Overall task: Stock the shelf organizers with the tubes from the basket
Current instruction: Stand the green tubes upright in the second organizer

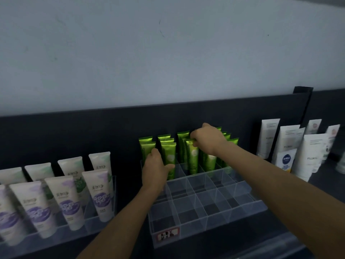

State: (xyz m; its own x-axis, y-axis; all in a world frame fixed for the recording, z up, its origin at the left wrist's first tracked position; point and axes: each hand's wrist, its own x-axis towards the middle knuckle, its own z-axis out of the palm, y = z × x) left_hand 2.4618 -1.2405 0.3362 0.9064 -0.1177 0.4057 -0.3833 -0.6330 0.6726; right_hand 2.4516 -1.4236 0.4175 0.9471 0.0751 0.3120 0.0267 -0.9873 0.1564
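Twelve or so green tubes [169, 157] upright in clear organizer [205, 208]

Pale grey wall [168, 53] behind, faint scuff marks on it. Dark back panel [93, 131] runs the full width, with a black post [303, 94] at its right end. Left: cream tubes with purple and green prints [68, 200], upright in rows. Right: tall white tubes [268, 137], with a small blue-logo tube [285, 161] in front of them.
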